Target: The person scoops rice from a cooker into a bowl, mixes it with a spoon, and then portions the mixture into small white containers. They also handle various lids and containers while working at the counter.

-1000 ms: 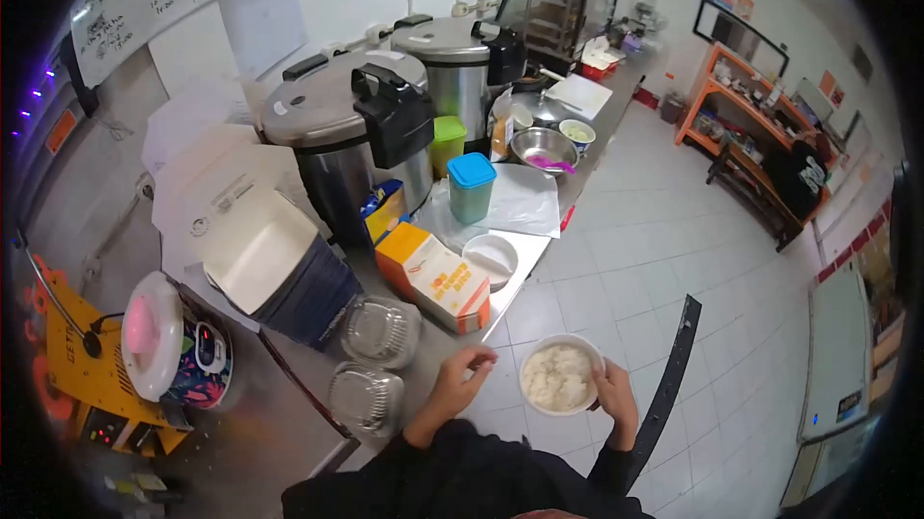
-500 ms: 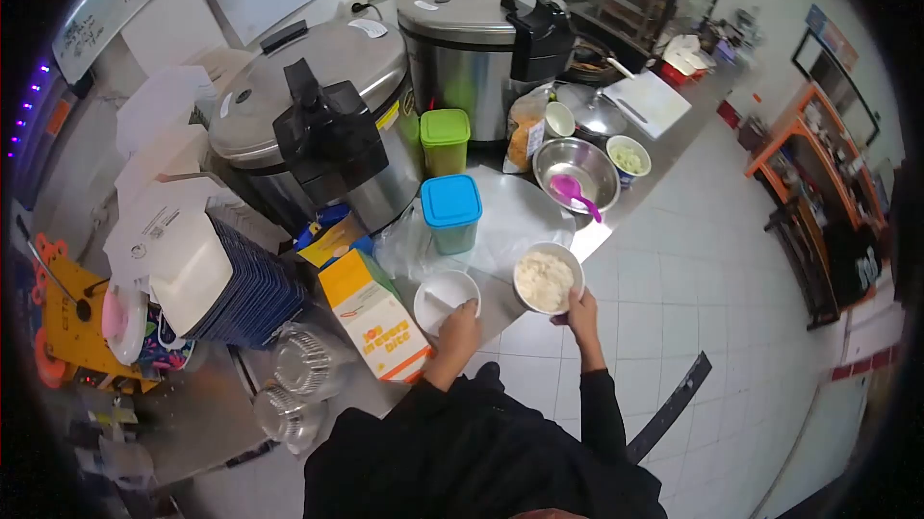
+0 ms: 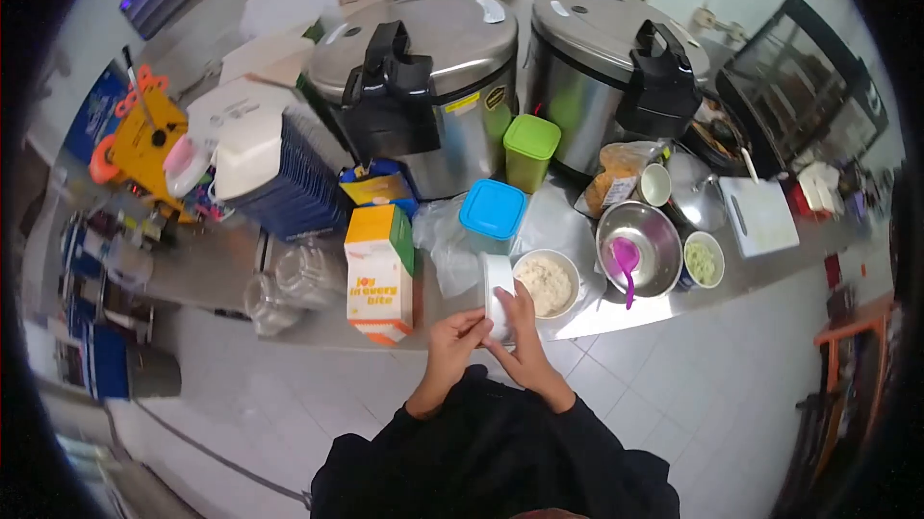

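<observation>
Near the counter's front edge, a small white bowl (image 3: 497,290) is turned on its side between my two hands. My left hand (image 3: 450,351) is closed on its near-left rim. My right hand (image 3: 525,341) grips it from the right, with the fingers along its side. The bowl's inside is mostly hidden from view. Just right of it, a bowl (image 3: 574,300) of pale, crumbly food that looks like rice rests on the counter. Behind the white bowl stands a container with a blue lid (image 3: 493,209).
Two large steel cookers (image 3: 423,48) line the back, with a green-lidded container (image 3: 531,138) before them. Left are a printed carton (image 3: 378,278), stacked boxes (image 3: 289,182) and clear plastic cups (image 3: 310,274). Right are a steel bowl (image 3: 664,250) with a purple spoon (image 3: 626,257) and a cutting board (image 3: 770,221).
The bowl of pale food has gone from my right hand onto the counter. My right hand has joined my left on the white bowl, now tipped sideways. The view has swung right.
</observation>
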`<state>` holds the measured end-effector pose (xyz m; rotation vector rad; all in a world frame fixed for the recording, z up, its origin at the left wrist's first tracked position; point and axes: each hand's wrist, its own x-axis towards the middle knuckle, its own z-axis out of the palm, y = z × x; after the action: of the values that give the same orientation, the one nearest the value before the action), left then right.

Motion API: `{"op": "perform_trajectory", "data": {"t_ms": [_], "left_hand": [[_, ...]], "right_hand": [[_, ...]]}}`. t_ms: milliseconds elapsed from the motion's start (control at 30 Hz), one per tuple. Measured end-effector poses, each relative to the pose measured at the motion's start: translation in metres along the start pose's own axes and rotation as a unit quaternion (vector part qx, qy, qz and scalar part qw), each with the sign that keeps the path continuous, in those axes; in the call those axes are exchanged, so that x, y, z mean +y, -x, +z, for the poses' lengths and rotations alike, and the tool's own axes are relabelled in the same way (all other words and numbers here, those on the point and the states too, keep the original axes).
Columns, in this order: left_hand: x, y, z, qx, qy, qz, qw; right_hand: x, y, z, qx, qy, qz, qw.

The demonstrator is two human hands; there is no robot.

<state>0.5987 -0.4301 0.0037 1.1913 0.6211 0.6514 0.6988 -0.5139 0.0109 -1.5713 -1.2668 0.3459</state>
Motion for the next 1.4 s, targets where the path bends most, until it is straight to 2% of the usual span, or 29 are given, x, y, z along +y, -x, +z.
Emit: {"op": "perform_trajectory", "data": {"t_ms": [67,133,200,333,433,533,600,667,700,733,767,800,867,900,967,1000,1067,1100,1167,1200,1233,1267,1300,1367,1400], "left_hand": [[-0.006,0.011,0.017,0.012,0.131,-0.045,0.990],[-0.005,0.018,0.035,0.043,0.104,-0.021,0.993],[-0.004,0.021,0.047,0.087,-0.006,0.029,0.996],[-0.001,0.029,0.054,0.101,0.025,0.044,0.994],[-0.002,0.035,0.052,0.099,-0.051,0.060,0.992],[-0.014,0.035,0.046,0.065,-0.058,0.045,0.995],[-0.024,0.039,0.049,0.126,-0.104,0.071,0.984],[-0.028,0.044,0.046,0.147,-0.078,0.060,0.984],[-0.030,0.047,0.038,0.186,-0.124,0.061,0.973],[-0.031,0.049,0.029,0.224,-0.168,0.062,0.958],[-0.030,0.047,0.017,0.251,-0.084,0.141,0.954],[-0.021,0.045,0.003,0.246,-0.081,0.143,0.955],[-0.001,0.037,-0.018,0.257,-0.184,0.096,0.944],[-0.004,0.024,-0.023,0.254,-0.184,0.093,0.945],[-0.034,-0.014,-0.033,0.153,-0.395,0.239,0.874],[-0.053,-0.030,-0.038,0.150,-0.393,0.238,0.875],[-0.074,-0.051,-0.040,0.023,-0.597,0.259,0.759],[-0.075,-0.053,-0.035,0.018,-0.595,0.264,0.759],[-0.073,-0.050,-0.018,0.075,-0.515,0.302,0.799],[-0.060,-0.041,-0.004,0.073,-0.514,0.303,0.799],[-0.042,-0.027,0.013,0.008,-0.368,0.240,0.898],[-0.031,-0.015,0.026,-0.054,-0.209,0.166,0.962],[-0.029,-0.007,0.036,-0.049,-0.209,0.163,0.963],[-0.030,0.003,0.048,-0.011,-0.101,0.097,0.990],[-0.031,0.004,0.045,-0.009,-0.103,0.096,0.990]], "right_hand": [[0.002,0.003,-0.015,-0.041,-0.052,0.002,0.998],[0.005,0.005,-0.025,-0.073,-0.102,0.008,0.992],[0.007,0.008,-0.033,-0.068,-0.104,-0.004,0.992],[0.002,0.011,-0.038,-0.095,-0.150,-0.011,0.984],[0.002,0.018,-0.033,-0.097,-0.167,0.025,0.981],[0.002,0.022,-0.027,-0.070,-0.149,-0.007,0.986],[0.002,0.024,-0.022,-0.051,-0.113,0.034,0.992],[0.012,0.027,-0.015,-0.027,-0.106,0.032,0.993],[0.021,0.028,-0.011,-0.001,-0.099,0.031,0.995],[0.045,0.030,-0.011,0.054,-0.144,0.084,0.985],[0.068,0.032,-0.019,0.111,-0.187,0.135,0.967],[0.072,0.028,-0.032,0.126,-0.176,0.200,0.956],[0.063,0.025,-0.049,0.152,-0.097,0.144,0.973],[0.060,0.025,-0.051,0.155,-0.096,0.148,0.972],[0.057,0.024,-0.053,0.163,-0.134,0.148,0.966],[0.057,0.024,-0.051,0.165,-0.131,0.150,0.966],[0.059,0.024,-0.047,0.175,-0.134,0.156,0.963],[0.054,0.024,-0.045,0.181,-0.132,0.155,0.962],[0.039,0.023,-0.040,0.168,-0.114,0.154,0.967],[0.034,0.022,-0.037,0.170,-0.113,0.155,0.967],[0.028,0.022,-0.033,0.147,-0.099,0.120,0.977],[0.025,0.023,-0.028,0.121,-0.087,0.086,0.985],[0.024,0.025,-0.022,0.116,-0.090,0.088,0.985],[0.028,0.028,-0.010,0.098,-0.100,0.069,0.988],[0.030,0.029,-0.004,0.091,-0.105,0.058,0.989]]}}
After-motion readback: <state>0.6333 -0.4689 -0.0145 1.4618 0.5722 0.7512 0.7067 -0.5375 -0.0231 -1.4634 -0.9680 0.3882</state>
